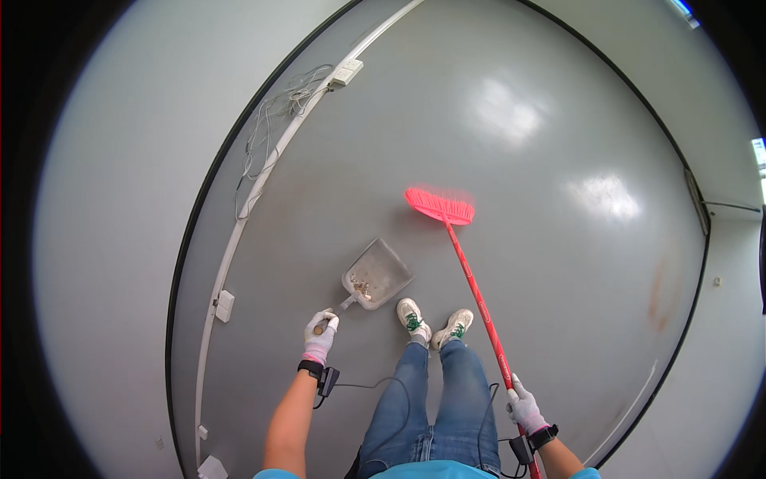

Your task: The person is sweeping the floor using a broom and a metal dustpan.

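Observation:
My left hand (321, 330), in a white glove with a pink cuff, is closed around the handle of a grey dustpan (384, 275). Small bits of debris (361, 288) lie in the pan near its handle end. The glove of my right hand (524, 405) is wrapped round the red pole of a broom (472, 281). Its pink bristle head (440, 207) is ahead of my feet, to the right of the dustpan and apart from it. The bristles point away from me and look slightly blurred.
My white shoes (432, 325) stand just behind the pan. Along the left wall runs a white cable strip (237, 231) with socket boxes (347, 73) and loose cables (297, 97). Thin black wires hang from my wrist straps. Grey floor (558, 263) stretches between the walls.

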Tool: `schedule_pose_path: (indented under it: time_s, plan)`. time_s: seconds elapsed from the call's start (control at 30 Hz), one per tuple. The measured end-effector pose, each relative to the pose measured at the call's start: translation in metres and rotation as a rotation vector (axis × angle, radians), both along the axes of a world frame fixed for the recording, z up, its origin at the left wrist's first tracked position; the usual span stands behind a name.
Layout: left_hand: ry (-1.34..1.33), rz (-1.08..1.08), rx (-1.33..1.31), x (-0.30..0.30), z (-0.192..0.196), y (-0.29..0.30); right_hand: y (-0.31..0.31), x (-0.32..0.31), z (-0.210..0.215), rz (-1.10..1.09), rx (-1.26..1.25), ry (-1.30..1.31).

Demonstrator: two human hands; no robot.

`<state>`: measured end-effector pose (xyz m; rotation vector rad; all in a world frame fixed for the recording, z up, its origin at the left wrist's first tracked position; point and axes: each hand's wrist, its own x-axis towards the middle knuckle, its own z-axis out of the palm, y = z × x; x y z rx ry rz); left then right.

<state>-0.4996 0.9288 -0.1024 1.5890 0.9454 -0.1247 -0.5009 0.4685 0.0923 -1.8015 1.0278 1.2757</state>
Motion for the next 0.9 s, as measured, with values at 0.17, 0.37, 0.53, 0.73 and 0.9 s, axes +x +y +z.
schedule_pose_path:
  time_s: [0.17, 0.37, 0.53, 0.73, 0.9]
  plan:
    - [-0.004, 0.004, -0.069, 0.007, -0.005, -0.012, 0.013, -0.035, 0.020, -0.036, 0.133, 0.187]
    - [0.022, 0.026, -0.083, 0.005, -0.003, -0.012, 0.005, -0.043, 0.063, -0.066, 0.281, 0.291]
    - [0.003, -0.023, -0.033, -0.002, -0.011, -0.009, -0.005, -0.036, 0.060, -0.013, 0.245, 0.176]
    - [0.061, 0.118, -0.007, -0.013, -0.006, -0.004, 0.029, -0.014, -0.032, 0.390, 0.027, -0.125]
    - [0.051, 0.191, -0.085, -0.008, 0.001, -0.004, 0.057, -0.055, -0.070, 0.478, 0.016, -0.207]
